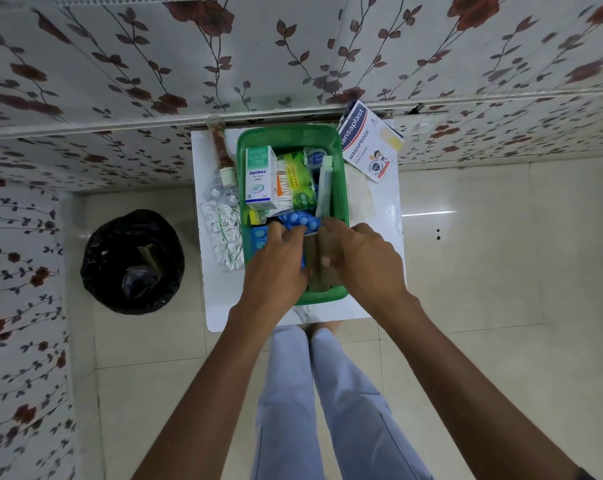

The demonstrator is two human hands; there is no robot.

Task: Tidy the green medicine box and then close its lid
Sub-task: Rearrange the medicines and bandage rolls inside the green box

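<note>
The green medicine box (pixel 341 188) stands open on a small white table (pixel 386 233). Inside it I see an Optibex carton (pixel 258 178), a pack of cotton swabs (pixel 295 183), a white tube (pixel 324 188) and blue blister packs (pixel 302 221). My left hand (pixel 276 261) reaches into the near half of the box, fingers on the blue blister packs. My right hand (pixel 359 254) is beside it, fingers down on a brownish flat item (pixel 315 261) in the box. No lid is clearly visible.
Silver blister strips (pixel 224 237) and a brown bottle (pixel 222 150) lie on the table left of the box. A Hansaplast packet (pixel 369 143) lies at the back right. A black-lined bin (pixel 132 259) stands on the floor to the left. A floral wall is behind.
</note>
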